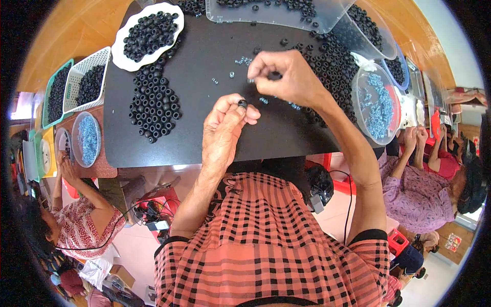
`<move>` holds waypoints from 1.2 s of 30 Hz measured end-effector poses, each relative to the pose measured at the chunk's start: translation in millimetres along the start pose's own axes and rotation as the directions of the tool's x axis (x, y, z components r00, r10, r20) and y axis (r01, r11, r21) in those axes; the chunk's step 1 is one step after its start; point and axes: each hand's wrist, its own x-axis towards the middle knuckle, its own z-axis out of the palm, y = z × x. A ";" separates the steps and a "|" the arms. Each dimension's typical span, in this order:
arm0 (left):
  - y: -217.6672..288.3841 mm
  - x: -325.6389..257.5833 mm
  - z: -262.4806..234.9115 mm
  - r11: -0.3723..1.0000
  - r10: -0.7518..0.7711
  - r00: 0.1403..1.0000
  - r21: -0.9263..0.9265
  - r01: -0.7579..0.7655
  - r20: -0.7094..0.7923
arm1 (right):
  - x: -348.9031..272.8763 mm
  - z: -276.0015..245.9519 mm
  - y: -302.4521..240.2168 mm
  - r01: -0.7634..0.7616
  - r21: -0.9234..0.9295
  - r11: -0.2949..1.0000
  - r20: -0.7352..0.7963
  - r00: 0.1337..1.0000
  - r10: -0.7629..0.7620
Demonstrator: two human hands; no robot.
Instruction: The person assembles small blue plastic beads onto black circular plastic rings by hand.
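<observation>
Black bead-like ring point(242, 103) pinched in its fingertips, the left hand point(222, 125) is probably keeping one rim exposed; the right hand point(289, 77) is hovering, blur hiding whether it is gripping anything. Bluish coils point(264, 101) are lying nearby on the surface point(199, 61), presumably for easy reach.

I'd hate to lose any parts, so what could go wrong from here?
The small black piece sits between the fingertips of the left hand, so it could slip out. Loose little coils lie near the right hand, where a brush might scatter them. The left-hand pile of black rings has no rim around it; a knock could spread it.
</observation>
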 end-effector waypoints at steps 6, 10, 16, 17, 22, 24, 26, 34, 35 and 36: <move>0.0 -1.9 7.0 0.996 0.026 1.000 0.084 -0.024 -0.016 | -27.2 14.2 -9.9 0.008 0.080 0.997 0.029 1.000 -0.010; -0.4 -3.8 9.7 0.977 0.029 0.999 0.211 -0.024 -0.023 | -30.2 15.8 -9.8 0.015 0.100 0.995 -0.020 1.000 -0.014; -1.1 -7.4 11.5 0.946 0.038 0.999 0.324 -0.025 -0.034 | -32.6 13.4 -16.6 -0.017 0.107 0.994 0.035 0.999 0.013; -0.8 -7.8 13.0 0.947 0.041 0.998 0.320 -0.025 -0.042 | -32.7 12.8 -16.7 -0.024 0.097 0.995 0.045 0.999 0.020; -1.4 -8.8 13.8 0.936 0.048 0.998 0.350 -0.030 -0.044 | -34.4 11.0 -16.4 -0.082 0.109 0.991 0.060 0.995 0.075; -2.3 -8.8 12.1 0.935 0.056 0.998 0.353 -0.039 -0.036 | -35.9 12.1 -12.9 -0.076 0.112 0.991 0.058 0.996 0.070; -3.6 -8.1 9.7 0.938 0.060 0.997 0.345 -0.041 -0.045 | -37.3 14.5 -9.6 -0.051 0.152 0.987 0.049 0.998 0.044; -2.9 -5.6 6.8 0.971 0.041 0.998 0.236 -0.030 -0.043 | -43.4 25.1 -4.6 -0.115 0.327 0.938 0.024 0.993 0.113; -3.3 -5.7 6.7 0.977 0.040 0.998 0.211 -0.027 -0.056 | -43.8 24.3 -8.0 -0.079 0.242 0.967 0.015 0.997 0.078; -3.1 -5.4 6.7 0.977 0.043 0.998 0.209 -0.032 -0.050 | -43.4 25.6 -7.6 -0.029 0.231 0.973 -0.019 0.999 0.034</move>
